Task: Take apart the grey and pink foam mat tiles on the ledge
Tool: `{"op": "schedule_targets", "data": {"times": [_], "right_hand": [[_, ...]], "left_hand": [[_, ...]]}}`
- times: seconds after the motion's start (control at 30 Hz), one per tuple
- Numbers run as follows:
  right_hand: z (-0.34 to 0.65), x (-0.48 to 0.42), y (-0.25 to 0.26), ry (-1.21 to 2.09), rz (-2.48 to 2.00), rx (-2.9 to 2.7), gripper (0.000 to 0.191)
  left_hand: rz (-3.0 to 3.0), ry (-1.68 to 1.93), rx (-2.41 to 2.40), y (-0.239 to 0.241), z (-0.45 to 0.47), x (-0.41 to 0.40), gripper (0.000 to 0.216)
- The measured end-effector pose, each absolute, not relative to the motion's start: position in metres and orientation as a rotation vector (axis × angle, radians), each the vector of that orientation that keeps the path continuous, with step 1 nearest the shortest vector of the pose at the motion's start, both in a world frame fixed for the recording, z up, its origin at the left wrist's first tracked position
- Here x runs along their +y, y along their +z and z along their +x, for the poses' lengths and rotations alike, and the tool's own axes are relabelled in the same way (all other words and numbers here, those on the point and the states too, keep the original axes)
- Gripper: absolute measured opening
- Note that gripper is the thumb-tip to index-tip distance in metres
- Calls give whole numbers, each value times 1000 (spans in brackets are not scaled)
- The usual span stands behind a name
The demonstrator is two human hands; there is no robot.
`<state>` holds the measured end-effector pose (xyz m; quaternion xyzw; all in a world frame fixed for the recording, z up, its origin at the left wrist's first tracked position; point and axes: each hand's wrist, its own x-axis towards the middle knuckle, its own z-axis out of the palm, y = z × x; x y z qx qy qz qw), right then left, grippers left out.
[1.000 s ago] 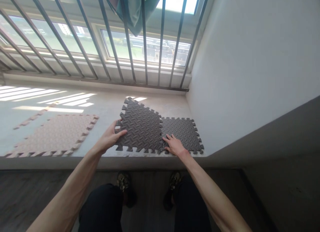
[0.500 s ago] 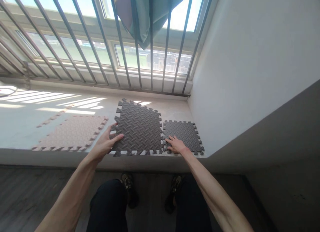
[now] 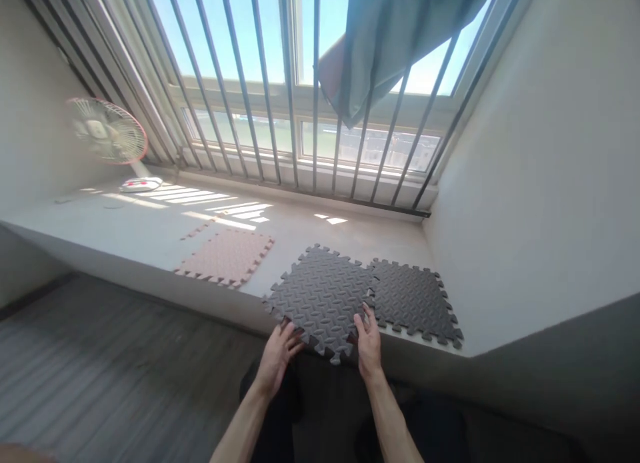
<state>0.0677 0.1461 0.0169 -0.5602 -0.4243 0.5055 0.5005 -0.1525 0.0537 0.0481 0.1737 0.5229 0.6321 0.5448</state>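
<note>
A dark grey foam mat tile [image 3: 325, 290] with a zigzag tread and jigsaw edges lies turned at an angle on the ledge, its near corner jutting past the front edge. My left hand [image 3: 277, 356] is at its near-left edge, some fingertips hidden beneath. At the near-right edge, my right hand [image 3: 369, 343] has thumb and fingers closed around the border. A second grey foam mat tile [image 3: 413, 300] lies flat to the right, close to the wall. Where the two tiles meet, their teeth touch or overlap; I cannot tell whether they interlock.
On the white ledge [image 3: 150, 233], a pink foam mat tile [image 3: 227, 256] lies left of the grey ones, with a narrow pink edge strip [image 3: 203, 228] behind it. A fan [image 3: 107, 133] stands far left. Metal bars [image 3: 315, 116] and a hanging cloth [image 3: 380, 43] are behind; a wall [image 3: 530, 183] bounds the right.
The left grey tile has turned, and its near corner has come out over the ledge. My left hand moved from its left side to the front; my right hand left the other tile for this one.
</note>
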Motion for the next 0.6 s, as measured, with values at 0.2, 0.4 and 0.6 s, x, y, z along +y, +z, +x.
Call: {"op": "schedule_targets", "data": {"times": [0.2, 0.4, 0.6], "right_hand": [[24, 135, 49, 1487, -1177, -1038, 95], [61, 115, 29, 1626, -1231, -1110, 87], [110, 60, -45, 1658, -1492, -976, 90]], "left_hand": [[415, 1738, 1327, 42, -156, 85, 62], [398, 1969, 1523, 92, -328, 155, 47], [328, 1856, 1926, 90, -436, 181, 33]]}}
